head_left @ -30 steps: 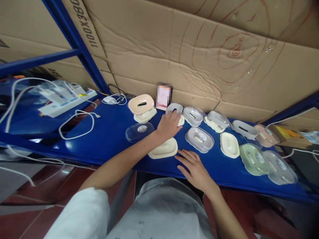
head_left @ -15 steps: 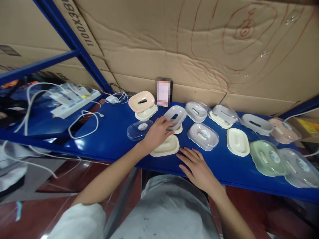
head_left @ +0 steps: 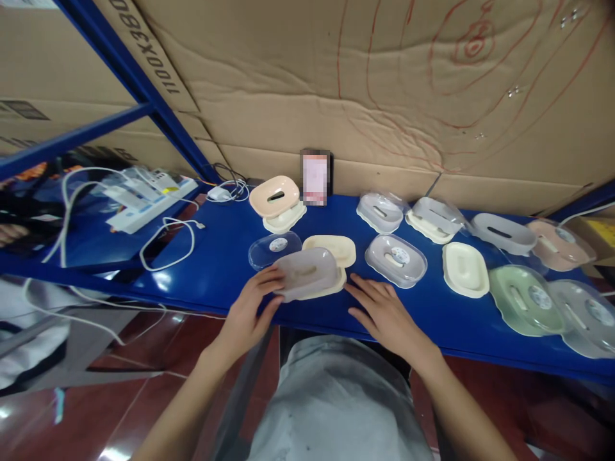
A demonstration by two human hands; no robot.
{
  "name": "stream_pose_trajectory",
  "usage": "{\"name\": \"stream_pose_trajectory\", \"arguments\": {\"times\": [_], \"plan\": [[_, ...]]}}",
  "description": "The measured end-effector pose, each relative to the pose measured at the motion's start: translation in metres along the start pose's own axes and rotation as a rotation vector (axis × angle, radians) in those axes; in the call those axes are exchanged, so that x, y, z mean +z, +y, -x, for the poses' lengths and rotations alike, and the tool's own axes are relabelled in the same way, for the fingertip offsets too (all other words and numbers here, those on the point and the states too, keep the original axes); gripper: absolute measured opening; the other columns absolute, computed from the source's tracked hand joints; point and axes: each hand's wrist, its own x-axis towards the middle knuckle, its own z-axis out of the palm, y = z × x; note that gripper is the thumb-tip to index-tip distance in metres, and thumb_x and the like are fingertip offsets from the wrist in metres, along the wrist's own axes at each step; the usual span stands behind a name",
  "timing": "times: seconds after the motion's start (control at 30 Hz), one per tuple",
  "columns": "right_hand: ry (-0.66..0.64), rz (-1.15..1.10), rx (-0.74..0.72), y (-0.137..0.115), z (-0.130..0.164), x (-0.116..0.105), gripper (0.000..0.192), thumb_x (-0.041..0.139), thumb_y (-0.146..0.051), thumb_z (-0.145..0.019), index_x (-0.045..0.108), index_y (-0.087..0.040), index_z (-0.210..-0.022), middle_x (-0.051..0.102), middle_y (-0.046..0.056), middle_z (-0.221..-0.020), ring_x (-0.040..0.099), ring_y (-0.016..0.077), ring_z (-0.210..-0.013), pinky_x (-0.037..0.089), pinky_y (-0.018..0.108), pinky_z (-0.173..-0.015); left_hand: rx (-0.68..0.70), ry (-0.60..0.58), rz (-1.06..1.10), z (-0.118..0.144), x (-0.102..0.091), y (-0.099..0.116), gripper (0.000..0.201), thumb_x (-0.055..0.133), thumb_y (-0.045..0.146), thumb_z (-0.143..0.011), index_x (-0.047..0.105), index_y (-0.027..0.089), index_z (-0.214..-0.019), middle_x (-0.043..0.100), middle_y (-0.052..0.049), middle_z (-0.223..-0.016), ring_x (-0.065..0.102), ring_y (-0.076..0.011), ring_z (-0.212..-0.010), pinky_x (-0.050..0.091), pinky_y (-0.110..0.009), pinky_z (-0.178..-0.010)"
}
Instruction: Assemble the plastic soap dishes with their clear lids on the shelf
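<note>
Grey lid (head_left: pixel 304 274) now over cream tray (head_left: pixel 331 287), left hand (head_left: pixel 250 307) fingers gripping it

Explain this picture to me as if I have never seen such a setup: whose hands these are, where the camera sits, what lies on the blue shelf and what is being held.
There is no machine here, only a person working with bare hands. The single camera sits on the person's head and looks forward and down, so the arms come in from the bottom edge.

The left hand grips a frosted grey lid, which sits on top of a cream tray. The right hand lies flat and open on the blue shelf, holding nothing.

Around them lie more soap-dish parts: another cream tray just behind, a clear lid, a pink dish, a green dish. At far left are a white cable and a power strip. Cardboard stands behind.
</note>
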Motion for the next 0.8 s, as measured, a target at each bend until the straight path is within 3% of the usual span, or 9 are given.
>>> {"name": "stream_pose_trajectory", "arguments": {"times": [0.13,0.27,0.43,0.6,0.7,0.8], "plan": [[0.026,0.072,0.061,0.006,-0.023,-0.001,0.055,0.039,-0.038,-0.114,0.039,-0.026,-0.168,0.051,0.013,-0.166,0.065,0.0330,-0.131,0.056,0.056,-0.106,0.012,0.041,-0.015,0.013,0.003,0.001,0.023,0.057,0.015,-0.106,0.060,0.023,-0.128,0.068,-0.012,-0.136,0.058,-0.0300,-0.146,0.055,-0.053,-0.117],[0.006,0.139,0.025,0.005,-0.028,0.002,0.053,0.033,-0.028,-0.114,0.043,-0.027,-0.166,0.054,0.010,-0.165,0.064,0.0317,-0.127,0.057,0.051,-0.100,0.064,-0.001,0.001,0.005,0.008,0.000,0.026,0.054,0.013,-0.107,0.058,0.023,-0.131,0.069,-0.013,-0.135,0.058,-0.0283,-0.146,0.055,-0.051,-0.118],[-0.039,0.285,0.085,0.007,-0.034,0.003,0.067,0.038,-0.010,-0.104,0.038,-0.023,-0.169,0.069,0.015,-0.137,0.069,0.0314,-0.110,0.060,0.048,-0.093,0.044,0.017,0.029,0.009,0.007,-0.002,0.024,0.053,0.013,-0.107,0.058,0.023,-0.128,0.068,-0.012,-0.133,0.058,-0.0272,-0.145,0.055,-0.050,-0.117],[-0.077,0.329,0.231,0.007,-0.051,0.004,0.071,0.041,-0.004,-0.096,0.045,-0.019,-0.165,0.070,0.019,-0.124,0.074,0.0311,-0.098,0.062,0.045,-0.086,0.057,0.027,0.044,0.013,0.011,-0.001,0.023,0.052,0.012,-0.107,0.059,0.023,-0.126,0.069,-0.011,-0.130,0.058,-0.0267,-0.144,0.055,-0.048,-0.117],[0.024,0.134,0.193,0.006,-0.048,0.003,0.059,0.035,-0.014,-0.108,0.043,-0.022,-0.166,0.069,0.017,-0.135,0.072,0.0311,-0.117,0.062,0.048,-0.099,0.056,0.024,0.050,0.004,0.015,-0.003,0.021,0.053,0.013,-0.108,0.059,0.022,-0.125,0.069,-0.011,-0.131,0.059,-0.0265,-0.144,0.055,-0.048,-0.118],[0.091,-0.078,0.037,0.005,-0.038,0.004,0.055,0.039,-0.033,-0.115,0.034,-0.031,-0.169,0.048,0.011,-0.167,0.052,0.0284,-0.152,0.050,0.051,-0.122,0.058,-0.034,0.070,-0.008,0.020,-0.006,0.019,0.053,0.014,-0.109,0.060,0.022,-0.125,0.067,-0.012,-0.134,0.058,-0.0265,-0.144,0.054,-0.049,-0.119]]}}
